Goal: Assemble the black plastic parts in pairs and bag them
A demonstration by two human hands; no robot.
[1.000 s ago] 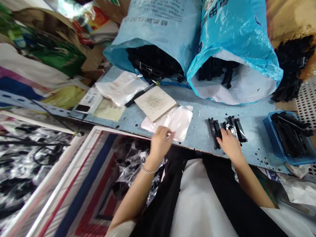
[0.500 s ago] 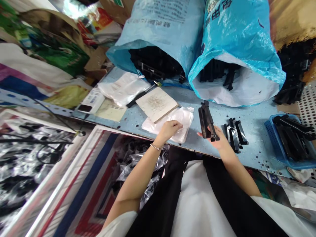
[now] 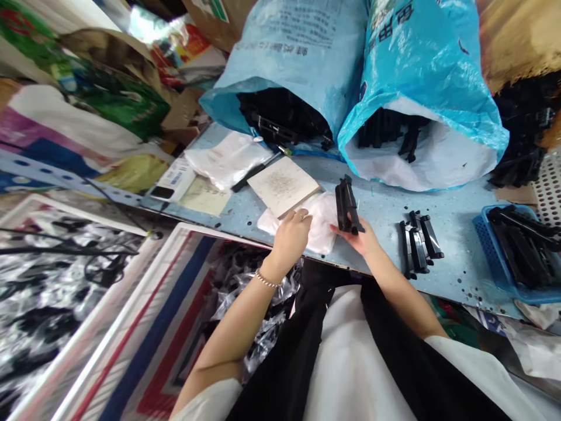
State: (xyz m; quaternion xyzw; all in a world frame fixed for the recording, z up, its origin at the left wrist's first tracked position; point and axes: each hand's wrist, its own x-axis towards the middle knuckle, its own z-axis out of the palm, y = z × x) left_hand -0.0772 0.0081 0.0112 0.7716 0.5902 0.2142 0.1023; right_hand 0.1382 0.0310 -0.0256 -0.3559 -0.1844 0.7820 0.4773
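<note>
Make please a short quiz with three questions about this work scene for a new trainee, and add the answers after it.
1. True or false: the left hand wears a bracelet on the wrist.
2. Which hand holds the black plastic piece?
3. What lies in the blue basket?
A. white bags
B. black plastic pieces
C. square boards

Key:
1. True
2. The right hand
3. B
</note>
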